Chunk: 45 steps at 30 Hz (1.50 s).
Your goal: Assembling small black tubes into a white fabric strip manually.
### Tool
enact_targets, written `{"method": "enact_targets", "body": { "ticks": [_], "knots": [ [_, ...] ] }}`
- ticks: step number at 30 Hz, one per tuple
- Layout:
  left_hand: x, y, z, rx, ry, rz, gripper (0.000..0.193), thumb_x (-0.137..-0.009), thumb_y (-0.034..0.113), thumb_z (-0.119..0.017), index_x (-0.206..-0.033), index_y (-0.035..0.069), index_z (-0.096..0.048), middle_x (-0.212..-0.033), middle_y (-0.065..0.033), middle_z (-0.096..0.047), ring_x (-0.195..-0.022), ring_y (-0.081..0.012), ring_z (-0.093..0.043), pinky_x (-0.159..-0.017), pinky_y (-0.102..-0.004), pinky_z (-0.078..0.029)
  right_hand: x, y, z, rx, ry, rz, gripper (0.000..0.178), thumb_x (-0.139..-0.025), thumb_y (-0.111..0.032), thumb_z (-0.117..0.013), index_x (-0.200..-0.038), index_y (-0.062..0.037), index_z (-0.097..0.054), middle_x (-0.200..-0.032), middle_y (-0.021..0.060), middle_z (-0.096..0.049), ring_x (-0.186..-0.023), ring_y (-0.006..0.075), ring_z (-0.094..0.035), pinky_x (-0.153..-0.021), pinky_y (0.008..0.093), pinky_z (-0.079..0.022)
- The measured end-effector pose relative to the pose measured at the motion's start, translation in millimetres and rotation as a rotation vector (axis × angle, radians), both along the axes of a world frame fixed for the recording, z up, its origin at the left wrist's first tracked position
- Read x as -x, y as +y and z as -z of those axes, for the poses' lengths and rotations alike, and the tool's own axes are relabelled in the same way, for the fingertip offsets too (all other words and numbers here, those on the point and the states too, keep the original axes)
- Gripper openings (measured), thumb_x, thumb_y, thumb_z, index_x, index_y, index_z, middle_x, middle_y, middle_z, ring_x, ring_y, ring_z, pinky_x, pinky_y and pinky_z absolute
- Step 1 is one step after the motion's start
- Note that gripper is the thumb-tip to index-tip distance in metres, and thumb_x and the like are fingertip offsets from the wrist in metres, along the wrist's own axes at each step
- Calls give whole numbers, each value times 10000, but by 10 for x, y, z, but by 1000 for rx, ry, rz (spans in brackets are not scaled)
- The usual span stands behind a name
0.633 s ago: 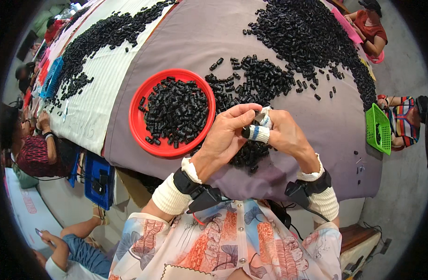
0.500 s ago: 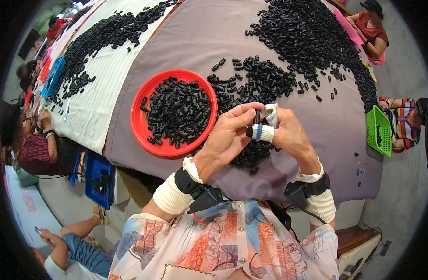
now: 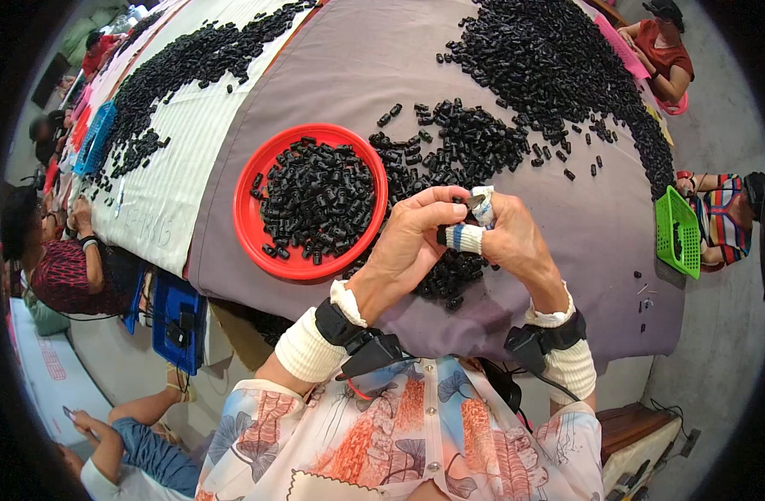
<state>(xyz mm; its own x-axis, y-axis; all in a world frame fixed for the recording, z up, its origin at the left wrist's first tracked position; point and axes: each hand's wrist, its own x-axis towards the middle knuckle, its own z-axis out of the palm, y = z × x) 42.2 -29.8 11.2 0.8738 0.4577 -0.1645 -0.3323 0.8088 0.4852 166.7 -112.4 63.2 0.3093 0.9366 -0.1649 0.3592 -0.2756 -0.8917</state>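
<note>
My left hand point(image 3: 406, 235) pinches a small black cylindrical part point(image 3: 461, 201) between thumb and forefinger, mostly hidden by the fingers. Close against it, my right hand point(image 3: 517, 238) is closed, with white and blue cloth covers point(image 3: 463, 238) on its thumb and forefinger. A thin dark-grey piece like a small blade point(image 3: 475, 201) shows at its fingertips; its exact kind is unclear. Below and behind both hands spreads a pile of similar black parts point(image 3: 474, 138). To the left stands a round red tray point(image 3: 247, 238) holding many more of them.
A larger heap of black parts point(image 3: 557, 67) covers the far right of the grey-draped table point(image 3: 315, 67). A green basket point(image 3: 689, 259) sits at the right edge. On the left lie a white-covered table point(image 3: 182, 159) and a blue basket point(image 3: 98, 138). Several people sit around.
My right hand's covered fingertips have turned slightly against the black part, which now shows less between my left fingers. Both hands stay in nearly the same place.
</note>
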Motion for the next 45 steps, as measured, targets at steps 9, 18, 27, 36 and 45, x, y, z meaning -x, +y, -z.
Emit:
{"method": "enact_targets", "body": {
  "ticks": [9, 18, 27, 36, 45],
  "knots": [
    [34, -4, -54, 7, 6, 18, 226, -886, 125, -532, -1063, -12, -564, -955, -59, -607, -859, -120, -583, -765, -259, -491, -48, -6, 13, 39, 15, -15, 274, -682, -227, -729, -735, 2, -588, -618, 5, -528, -574, 88, -464, -518, 270, -390],
    [39, -10, 5, -3, 2, 25, 234, -900, 154, -521, -1079, 8, -554, -953, -58, -613, -825, -114, -602, -731, -260, -513, -43, 19, -33, 55, -92, -73, 396, -649, -336, -743, -718, 9, -560, -594, 33, -517, -563, 115, -467, -530, 289, -397],
    [37, -4, 9, -22, 16, 7, 209, -895, 142, -527, -1060, 17, -559, -948, -54, -616, -815, -109, -606, -716, -256, -518, -16, 38, -57, 57, -114, -79, 387, -650, -327, -742, -697, 12, -559, -594, 38, -523, -552, 135, -479, -528, 301, -396],
    [45, -12, -25, -34, 27, -20, 185, -885, 113, -536, -1035, 10, -572, -934, -55, -613, -810, -108, -597, -712, -252, -508, -21, 43, -20, 23, -181, -112, 386, -670, -323, -728, -701, 21, -556, -595, 71, -539, -535, 171, -500, -532, 320, -404],
    [50, -23, -26, -79, 37, -57, 166, -875, 82, -544, -1012, -2, -585, -925, -59, -613, -816, -116, -596, -727, -254, -498, -19, 29, 7, -2, -172, -131, 365, -700, -311, -708, -720, 21, -557, -584, 89, -527, -526, 172, -489, -519, 319, -398]
  ]
}}
